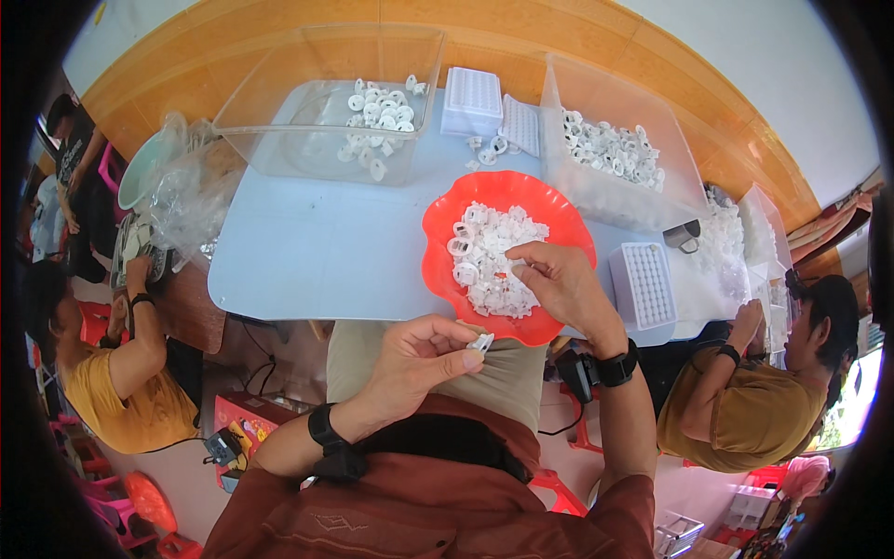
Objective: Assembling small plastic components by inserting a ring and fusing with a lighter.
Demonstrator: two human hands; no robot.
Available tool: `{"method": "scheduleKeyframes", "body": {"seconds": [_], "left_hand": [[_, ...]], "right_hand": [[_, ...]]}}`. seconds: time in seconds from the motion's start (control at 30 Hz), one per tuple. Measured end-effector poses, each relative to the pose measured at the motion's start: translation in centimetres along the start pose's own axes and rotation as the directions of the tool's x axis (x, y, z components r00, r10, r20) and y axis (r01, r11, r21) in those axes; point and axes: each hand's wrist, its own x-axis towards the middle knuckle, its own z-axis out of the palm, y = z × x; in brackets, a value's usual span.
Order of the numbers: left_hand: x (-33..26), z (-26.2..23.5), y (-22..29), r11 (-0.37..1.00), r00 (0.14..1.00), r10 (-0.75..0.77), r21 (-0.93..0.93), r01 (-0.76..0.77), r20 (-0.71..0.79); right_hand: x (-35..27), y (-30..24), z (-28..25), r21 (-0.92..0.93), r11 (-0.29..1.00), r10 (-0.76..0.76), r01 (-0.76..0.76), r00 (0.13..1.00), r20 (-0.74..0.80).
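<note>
Between thumb and fingers, my left hand (419,359) pinches a small white plastic part (480,343), held just in front of the table's near edge. My right hand (563,287) reaches over the red scalloped bowl (438,219), its thumb and forefinger closed together at the heap of small white plastic pieces (498,256) inside. Whatever lies between those fingertips is too small to make out. A few larger round white parts (460,247) lie along the heap's left side.
On the blue table (279,242) stand a clear bin of round white parts (326,140), another clear bin (615,200), stacked white trays (473,101) and a pegged white block (643,284). A plastic bag (191,200) lies left. People sit working at left (121,373) and right (759,401).
</note>
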Motion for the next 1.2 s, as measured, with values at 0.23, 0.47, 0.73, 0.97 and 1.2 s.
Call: {"method": "scheduleKeyframes", "body": {"seconds": [0.23, 0.47, 0.73, 0.97, 1.2], "left_hand": [[0.0, -0.4, -0.1, 1.0, 1.0, 0.001, 0.005, -0.001, 0.011], [-0.1, -0.5, -0.1, 1.0, 1.0, -0.006, -0.012, 0.005, -0.02], [0.2, -0.6, 0.1, 1.0, 1.0, -0.01, -0.002, 0.01, -0.023], [0.5, -0.3, 0.2, 1.0, 1.0, -0.01, 0.005, 0.01, -0.028], [0.7, -0.2, 0.2, 1.0, 1.0, -0.013, -0.007, 0.013, -0.025]], "right_hand": [[0.2, 0.9, 0.2, 0.002, 0.992, -0.123, 0.123, 0.992, -0.007], [-0.1, 0.7, 0.2, 0.082, 0.996, -0.029, 0.03, 1.0, -0.013], [-0.7, -0.7, -0.2, 0.11, 0.991, -0.064, 0.07, 0.996, -0.06], [-1.3, 0.8, 0.4, 0.333, 0.942, 0.064, -0.031, 0.994, -0.089], [-2.3, -0.1, 0.3, 0.393, 0.919, 0.059, -0.002, 0.989, -0.132]]}}
